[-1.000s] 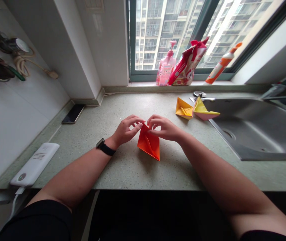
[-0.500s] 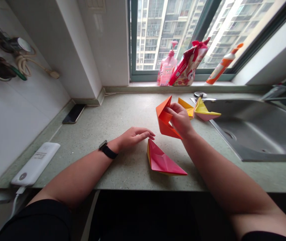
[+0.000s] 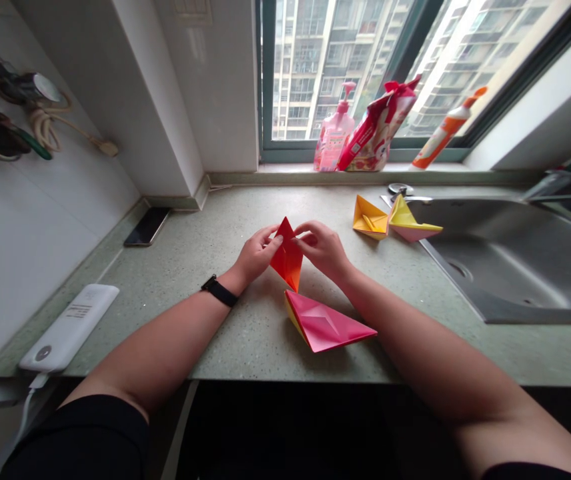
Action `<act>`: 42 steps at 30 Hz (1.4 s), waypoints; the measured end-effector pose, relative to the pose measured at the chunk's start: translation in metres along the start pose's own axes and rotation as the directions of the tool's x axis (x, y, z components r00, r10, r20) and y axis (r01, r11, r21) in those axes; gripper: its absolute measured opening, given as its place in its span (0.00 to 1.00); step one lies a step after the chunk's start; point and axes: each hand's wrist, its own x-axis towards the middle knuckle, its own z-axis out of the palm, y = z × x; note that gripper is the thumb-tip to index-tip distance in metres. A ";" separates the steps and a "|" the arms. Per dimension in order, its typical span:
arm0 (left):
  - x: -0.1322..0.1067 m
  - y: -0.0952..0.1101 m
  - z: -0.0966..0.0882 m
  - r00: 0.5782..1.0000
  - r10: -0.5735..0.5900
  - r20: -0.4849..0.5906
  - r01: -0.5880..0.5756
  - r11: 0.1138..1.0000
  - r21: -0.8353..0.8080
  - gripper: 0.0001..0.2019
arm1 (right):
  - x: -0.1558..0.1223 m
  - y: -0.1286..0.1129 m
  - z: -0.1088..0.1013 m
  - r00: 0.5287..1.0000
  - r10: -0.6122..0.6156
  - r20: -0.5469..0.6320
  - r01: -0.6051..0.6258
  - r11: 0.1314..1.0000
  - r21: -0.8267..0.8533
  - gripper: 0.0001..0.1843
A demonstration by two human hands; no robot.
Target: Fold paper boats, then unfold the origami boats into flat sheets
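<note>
Between my two hands stands a folded orange-red paper boat (image 3: 288, 261), its pointed ends up and down. My left hand (image 3: 259, 253) pinches its left edge, thumb on the near face. At its right edge, my right hand (image 3: 321, 248) grips with thumb and fingers pressed together. Just below lies a pink paper boat (image 3: 328, 323) with a yellow side, tilted on the counter; the orange boat's lower tip is close to it, and I cannot tell if they touch. An orange-yellow paper boat (image 3: 369, 219) and a yellow and pink paper boat (image 3: 413, 223) sit farther right.
A steel sink (image 3: 525, 267) is set in the counter (image 3: 190, 253) on the right. On the left are a phone (image 3: 148, 227) and a white power bank (image 3: 70, 327) with a cable. A pink pump bottle (image 3: 334, 137), red bag (image 3: 380, 127) and orange-white bottle (image 3: 441, 137) line the windowsill.
My right hand has brought the orange boat left and turned it. My left hand has lifted slightly and taken hold of its left edge. The pink boat has shifted and tilted a little.
</note>
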 end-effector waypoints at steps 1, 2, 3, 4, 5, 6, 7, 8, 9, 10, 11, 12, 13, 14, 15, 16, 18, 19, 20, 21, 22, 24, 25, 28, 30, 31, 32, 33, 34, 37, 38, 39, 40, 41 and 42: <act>0.001 0.001 0.000 1.000 0.007 -0.012 -0.007 1.000 0.029 0.16 | -0.001 0.002 0.001 1.000 -0.018 0.013 0.018 1.000 0.009 0.14; 0.002 0.002 0.000 1.000 0.015 -0.025 -0.014 0.998 0.059 0.16 | -0.001 0.003 0.002 0.999 -0.039 0.021 0.039 0.999 0.008 0.14; 0.003 0.004 0.000 0.999 0.022 -0.035 -0.019 0.996 0.084 0.16 | -0.002 0.004 0.002 0.998 -0.066 0.025 0.066 0.998 -0.005 0.13; 0.004 0.005 0.000 0.998 0.030 -0.047 -0.025 0.994 0.104 0.16 | -0.003 0.004 0.003 0.995 -0.099 0.028 0.100 0.995 -0.030 0.10; 0.004 0.006 -0.001 0.998 0.040 -0.057 -0.033 0.992 0.119 0.16 | -0.003 0.004 0.003 0.990 -0.135 0.033 0.137 0.988 -0.065 0.07; 0.005 0.006 -0.001 0.997 0.052 -0.063 -0.043 0.990 0.132 0.16 | -0.004 0.004 0.003 0.985 -0.169 0.040 0.172 0.980 -0.103 0.05; 0.005 0.006 -0.001 0.995 0.069 -0.067 -0.059 0.988 0.145 0.16 | -0.004 0.004 0.003 0.979 -0.197 0.045 0.201 0.970 -0.137 0.05; 0.005 0.006 -0.001 0.993 0.092 -0.070 -0.080 0.984 0.160 0.16 | -0.004 0.004 0.003 0.975 -0.217 0.047 0.221 0.962 -0.161 0.05; 0.005 0.006 -0.001 0.990 0.120 -0.073 -0.106 0.978 0.179 0.16 | -0.004 0.003 0.003 0.973 -0.228 0.043 0.232 0.957 -0.173 0.05; 0.005 0.006 -0.001 0.985 0.153 -0.076 -0.135 0.970 0.200 0.16 | -0.003 0.003 0.003 0.973 -0.230 0.032 0.232 0.957 -0.175 0.05; 0.004 0.006 -0.001 0.980 0.186 -0.076 -0.165 0.960 0.225 0.16 | -0.003 0.003 0.003 0.975 -0.223 0.017 0.222 0.960 -0.172 0.07; 0.004 0.005 -0.001 0.973 0.218 -0.071 -0.194 0.948 0.251 0.16 | -0.002 0.003 0.002 0.978 -0.210 -0.003 0.207 0.964 -0.166 0.08; 0.004 0.005 -0.001 0.968 0.245 -0.060 -0.220 0.935 0.278 0.17 | -0.001 0.003 0.002 0.981 -0.193 -0.025 0.186 0.969 -0.159 0.09; 0.003 0.005 0.000 0.963 0.266 -0.043 -0.241 0.921 0.306 0.17 | 0.000 0.002 0.002 0.984 -0.174 -0.046 0.165 0.974 -0.153 0.10; 0.002 0.005 0.000 0.959 0.282 -0.025 -0.258 0.907 0.333 0.18 | 0.000 0.001 0.002 0.986 -0.157 -0.064 0.146 0.978 -0.146 0.11; 0.002 0.005 0.000 0.956 0.292 -0.006 -0.271 0.894 0.356 0.18 | 0.001 0.001 0.002 0.987 -0.143 -0.078 0.132 0.982 -0.137 0.11; 0.001 0.006 0.001 0.952 0.306 0.025 -0.291 0.874 0.388 0.18 | 0.002 -0.001 0.003 0.988 -0.120 -0.097 0.109 0.988 -0.110 0.11; 0.000 0.006 0.001 0.950 0.311 0.037 -0.300 0.869 0.393 0.19 | 0.002 -0.001 0.003 0.988 -0.108 -0.106 0.099 0.991 -0.092 0.11; 0.000 0.006 0.002 0.948 0.316 0.044 -0.307 0.867 0.393 0.19 | 0.002 -0.002 0.003 0.988 -0.097 -0.116 0.090 0.993 -0.071 0.11; 0.000 0.006 0.002 0.947 0.319 0.046 -0.311 0.867 0.390 0.19 | 0.002 -0.002 0.003 0.988 -0.086 -0.126 0.081 0.996 -0.046 0.11; 0.000 0.006 0.002 0.948 0.317 0.040 -0.308 0.871 0.384 0.20 | 0.003 -0.002 0.003 0.989 -0.073 -0.132 0.071 0.997 -0.016 0.12; 0.001 0.004 0.002 0.957 0.291 0.012 -0.276 0.889 0.365 0.20 | 0.004 -0.003 0.001 0.991 -0.039 -0.127 0.047 0.997 0.059 0.13; 0.001 0.003 0.002 0.963 0.269 -0.009 -0.249 0.902 0.354 0.20 | 0.005 -0.003 0.000 0.993 -0.018 -0.116 0.030 0.994 0.102 0.14; 0.002 0.000 0.002 0.977 0.198 -0.077 -0.162 0.928 0.335 0.19 | 0.007 -0.005 -0.002 0.998 0.045 -0.050 -0.031 0.967 0.254 0.15; 0.003 -0.001 0.001 0.979 0.162 -0.121 -0.115 0.937 0.330 0.18 | 0.009 -0.006 -0.004 0.995 0.101 0.017 -0.100 0.918 0.385 0.13; 0.003 -0.001 0.001 0.980 0.144 -0.136 -0.093 0.942 0.323 0.17 | 0.009 -0.008 -0.004 0.989 0.137 0.054 -0.146 0.876 0.459 0.11; 0.003 0.000 0.000 0.982 0.123 -0.143 -0.073 0.947 0.313 0.16 | 0.010 -0.009 -0.005 0.980 0.177 0.087 -0.196 0.823 0.533 0.10; 0.003 0.000 0.000 0.984 0.101 -0.144 -0.054 0.953 0.298 0.15 | 0.010 -0.010 -0.006 0.969 0.217 0.115 -0.242 0.762 0.601 0.09; 0.003 0.001 -0.001 0.987 0.077 -0.138 -0.035 0.959 0.281 0.14 | 0.011 -0.011 -0.008 0.958 0.253 0.138 -0.279 0.699 0.658 0.08; 0.005 0.002 -0.002 0.994 0.006 -0.111 0.021 0.969 0.247 0.13 | 0.013 -0.012 -0.016 0.931 0.320 0.176 -0.333 0.543 0.771 0.07; 0.005 0.002 -0.002 0.995 -0.010 -0.100 0.035 0.969 0.246 0.14 | 0.014 -0.013 -0.019 0.926 0.329 0.184 -0.338 0.508 0.792 0.07; 0.005 0.001 -0.003 0.996 -0.021 -0.089 0.043 0.968 0.246 0.15 | 0.015 -0.013 -0.022 0.923 0.333 0.191 -0.341 0.484 0.806 0.07; 0.006 0.001 -0.003 0.997 -0.027 -0.077 0.045 0.968 0.245 0.17 | 0.016 -0.012 -0.026 0.922 0.333 0.198 -0.345 0.475 0.810 0.07; 0.006 0.000 -0.003 0.998 -0.028 -0.063 0.043 0.969 0.243 0.18 | 0.016 -0.011 -0.029 0.921 0.330 0.206 -0.352 0.482 0.802 0.08; 0.006 0.000 -0.003 0.998 -0.027 -0.051 0.038 0.970 0.241 0.19 | 0.017 -0.010 -0.032 0.920 0.329 0.215 -0.363 0.503 0.784 0.09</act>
